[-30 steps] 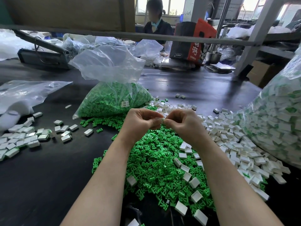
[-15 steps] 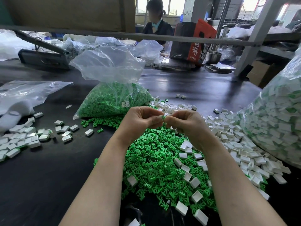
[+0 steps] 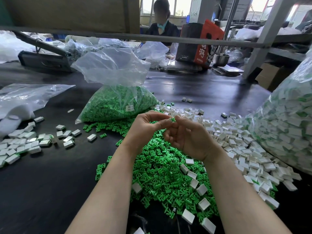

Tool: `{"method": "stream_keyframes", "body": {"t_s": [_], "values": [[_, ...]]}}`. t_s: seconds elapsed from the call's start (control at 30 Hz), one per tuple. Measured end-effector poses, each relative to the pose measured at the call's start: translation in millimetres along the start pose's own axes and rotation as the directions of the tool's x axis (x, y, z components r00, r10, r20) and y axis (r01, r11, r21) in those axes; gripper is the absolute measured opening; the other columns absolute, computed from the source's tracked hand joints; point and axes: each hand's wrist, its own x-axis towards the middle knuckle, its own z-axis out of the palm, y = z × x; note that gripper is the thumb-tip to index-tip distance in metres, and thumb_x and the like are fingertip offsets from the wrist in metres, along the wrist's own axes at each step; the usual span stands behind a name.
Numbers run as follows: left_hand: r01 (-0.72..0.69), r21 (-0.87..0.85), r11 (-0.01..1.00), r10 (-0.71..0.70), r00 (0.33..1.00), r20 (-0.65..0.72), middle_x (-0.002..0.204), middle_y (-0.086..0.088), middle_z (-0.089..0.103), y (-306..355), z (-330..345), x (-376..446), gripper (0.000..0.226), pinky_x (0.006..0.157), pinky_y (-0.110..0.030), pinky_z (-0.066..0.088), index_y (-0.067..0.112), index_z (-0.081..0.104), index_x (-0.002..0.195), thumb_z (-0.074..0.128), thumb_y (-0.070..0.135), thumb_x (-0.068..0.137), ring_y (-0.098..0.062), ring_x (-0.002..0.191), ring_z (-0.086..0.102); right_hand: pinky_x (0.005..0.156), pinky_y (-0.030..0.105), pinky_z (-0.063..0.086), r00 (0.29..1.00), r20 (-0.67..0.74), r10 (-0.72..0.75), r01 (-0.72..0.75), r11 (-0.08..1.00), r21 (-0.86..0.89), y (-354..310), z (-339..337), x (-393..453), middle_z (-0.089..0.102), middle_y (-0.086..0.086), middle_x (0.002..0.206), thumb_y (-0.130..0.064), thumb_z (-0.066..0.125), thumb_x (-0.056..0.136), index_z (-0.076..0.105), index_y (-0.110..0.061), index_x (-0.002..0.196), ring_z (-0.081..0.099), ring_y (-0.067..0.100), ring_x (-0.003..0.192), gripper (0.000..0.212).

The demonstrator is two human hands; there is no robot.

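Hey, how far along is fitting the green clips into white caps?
Done: a small batch of seemingly fitted pieces lies at left. In hand: the left hand and right hand pinch one white cap with green showing in it. Remaining: the loose green pile, the loose white caps and a bag of green clips.

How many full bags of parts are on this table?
2: a clear plastic bag of green clips at centre, and a large clear plastic bag of white-and-green pieces at the right edge. Others may be hidden.
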Motion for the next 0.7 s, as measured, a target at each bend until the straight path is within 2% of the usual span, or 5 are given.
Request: {"method": "stream_keyframes", "body": {"t_s": [0.13,0.27,0.4,0.6,0.7], "values": [[-0.014,-0.009,1.0,0.014,1.0,0.011,0.107,-0.014,0.07,1.7,0.5,-0.4,0.036,0.103,-0.041,0.047,0.001,0.074,0.099,0.077,0.022,0.069,-0.025,0.108,0.066,0.05,0.018,0.041,0.999,0.027,-0.046,0.042,0.99,0.131,4.1,0.7,1.7,0.061,0.007,0.07,-0.032,0.05,0.091,0.068,-0.014,0.09,0.057,0.013,0.061,0.026],[-0.026,-0.014,1.0,0.027,0.999,0.03,0.101,-0.01,0.074,1.5,0.1,0.8,0.018,0.094,-0.031,0.052,0.001,0.075,0.097,0.072,0.003,0.08,-0.02,0.1,0.069,0.054,0.017,0.042,0.999,0.03,-0.046,0.039,0.983,0.182,4.9,1.1,2.1,0.061,0.004,0.071,-0.028,0.051,0.09,0.075,-0.018,0.095,0.058,0.011,0.062,0.027],[-0.047,-0.007,0.999,0.047,0.998,0.049,0.095,-0.008,0.075,1.5,0.4,-0.1,0.015,0.084,-0.022,0.053,0.004,0.075,0.093,0.069,-0.004,0.082,-0.015,0.093,0.071,0.048,0.018,0.042,1.0,0.01,-0.028,0.025,0.976,0.216,5.7,0.8,2.5,0.06,0.006,0.07,-0.023,0.049,0.09,0.072,-0.014,0.094,0.059,0.013,0.059,0.025],[-0.096,0.0,0.995,0.096,0.994,0.048,0.091,-0.027,0.071,3.4,2.6,-1.6,0.015,0.085,-0.023,0.053,0.005,0.075,0.094,0.067,-0.003,0.085,-0.019,0.085,0.071,0.049,0.019,0.043,1.0,-0.013,-0.025,0.027,0.973,0.228,6.3,1.0,2.7,0.06,0.007,0.07,-0.024,0.049,0.091,0.068,-0.011,0.095,0.059,0.014,0.06,0.023],[-0.074,0.049,0.996,0.068,0.993,0.101,0.09,-0.024,0.071,3.2,4.5,-0.1,0.012,0.084,-0.019,0.052,-0.001,0.069,0.1,0.062,0.004,0.091,-0.02,0.085,0.068,0.053,0.019,0.043,0.999,-0.004,-0.033,0.033,0.968,0.248,7.0,0.5,3.3,0.062,0.006,0.072,-0.029,0.049,0.093,0.065,-0.01,0.099,0.061,0.014,0.062,0.025]]}}
